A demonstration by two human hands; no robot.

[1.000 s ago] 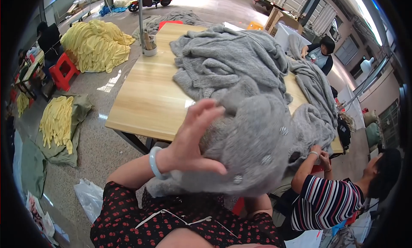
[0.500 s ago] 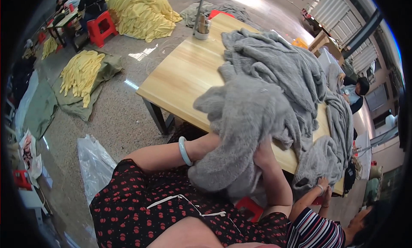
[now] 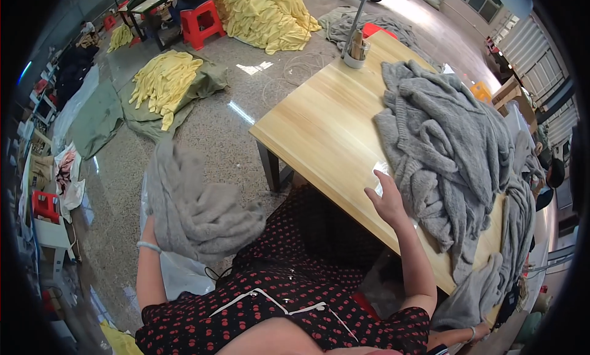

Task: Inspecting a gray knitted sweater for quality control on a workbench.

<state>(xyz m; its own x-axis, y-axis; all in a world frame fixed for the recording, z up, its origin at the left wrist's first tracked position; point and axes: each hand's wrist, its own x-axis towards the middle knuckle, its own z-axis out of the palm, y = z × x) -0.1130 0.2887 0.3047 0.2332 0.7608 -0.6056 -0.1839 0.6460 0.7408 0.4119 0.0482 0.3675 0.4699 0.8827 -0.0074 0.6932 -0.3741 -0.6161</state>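
Out to my left a crumpled grey knit garment [image 3: 200, 214] hangs in the air, blurred by motion. My left hand [image 3: 150, 231] grips its outer side; the fingers are hidden in the fabric. Above the near part of the wooden table [image 3: 307, 128], my right hand [image 3: 390, 201] is open and holds nothing, thumb and fingers apart. Just right of it lies a heap of grey knit garments [image 3: 455, 146], some hanging over the table's edge.
A pen cup [image 3: 356, 57] stands near the table's far left corner. On the floor are yellow garments [image 3: 166, 78] on a green cloth, a larger yellow pile [image 3: 264, 17], a red stool [image 3: 203, 24] and clear plastic [image 3: 184, 275]. A co-worker's arm [image 3: 458, 336] shows at lower right.
The grey garment has swung from over the table edge to my left, carried by my left hand. My right hand has let go of it. The view has turned left.
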